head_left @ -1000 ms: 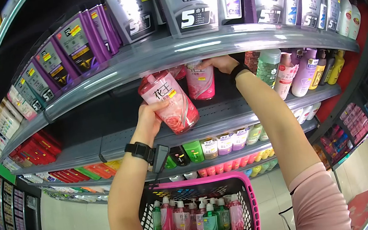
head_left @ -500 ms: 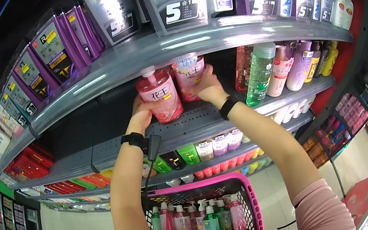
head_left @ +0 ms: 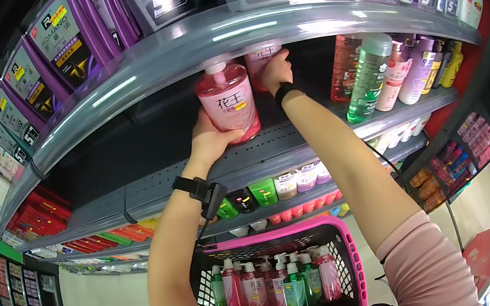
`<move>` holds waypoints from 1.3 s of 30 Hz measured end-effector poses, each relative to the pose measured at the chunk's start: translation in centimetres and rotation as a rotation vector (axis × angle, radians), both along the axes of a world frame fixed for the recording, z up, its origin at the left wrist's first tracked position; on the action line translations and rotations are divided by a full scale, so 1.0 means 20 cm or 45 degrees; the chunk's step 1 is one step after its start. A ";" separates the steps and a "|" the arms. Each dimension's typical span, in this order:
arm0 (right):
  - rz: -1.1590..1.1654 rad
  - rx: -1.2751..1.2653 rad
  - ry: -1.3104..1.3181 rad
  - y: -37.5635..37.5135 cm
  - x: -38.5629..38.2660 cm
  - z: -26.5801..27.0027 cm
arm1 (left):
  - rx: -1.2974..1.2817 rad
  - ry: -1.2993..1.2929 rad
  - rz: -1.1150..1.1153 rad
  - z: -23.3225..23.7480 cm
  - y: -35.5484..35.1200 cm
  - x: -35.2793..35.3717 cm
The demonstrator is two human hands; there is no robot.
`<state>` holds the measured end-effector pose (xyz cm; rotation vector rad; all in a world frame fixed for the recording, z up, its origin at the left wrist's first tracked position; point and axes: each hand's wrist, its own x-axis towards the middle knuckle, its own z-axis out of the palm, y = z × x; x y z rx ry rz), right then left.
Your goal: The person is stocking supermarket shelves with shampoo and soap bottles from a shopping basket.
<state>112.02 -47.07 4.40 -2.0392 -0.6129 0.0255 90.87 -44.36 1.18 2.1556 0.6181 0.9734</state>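
A pink pump bottle point(head_left: 229, 103) with a pale label stands upright near the front of the shelf. My left hand point(head_left: 211, 140) grips its lower left side, thumb across the front. Deeper in and to the right is a second pink bottle point(head_left: 261, 59), its top hidden by the shelf above. My right hand point(head_left: 277, 72) is closed around its right side; some fingers are hidden.
A green bottle point(head_left: 370, 80) and several other bottles line the shelf's right part. Purple and grey Romano packs point(head_left: 60, 38) fill the shelf above, whose curved edge point(head_left: 226, 26) overhangs my hands. Below stands a pink-rimmed black basket point(head_left: 353, 251) holding several pump bottles.
My right hand and the second pink bottle have gone deeper into the shelf. My left hand stays on the front bottle, now lower on its side. The camera view has shifted.
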 end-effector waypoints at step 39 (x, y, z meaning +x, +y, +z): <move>0.236 -0.053 -0.160 0.32 0.24 -0.12 | 0.226 0.117 0.397 -0.04 0.45 0.45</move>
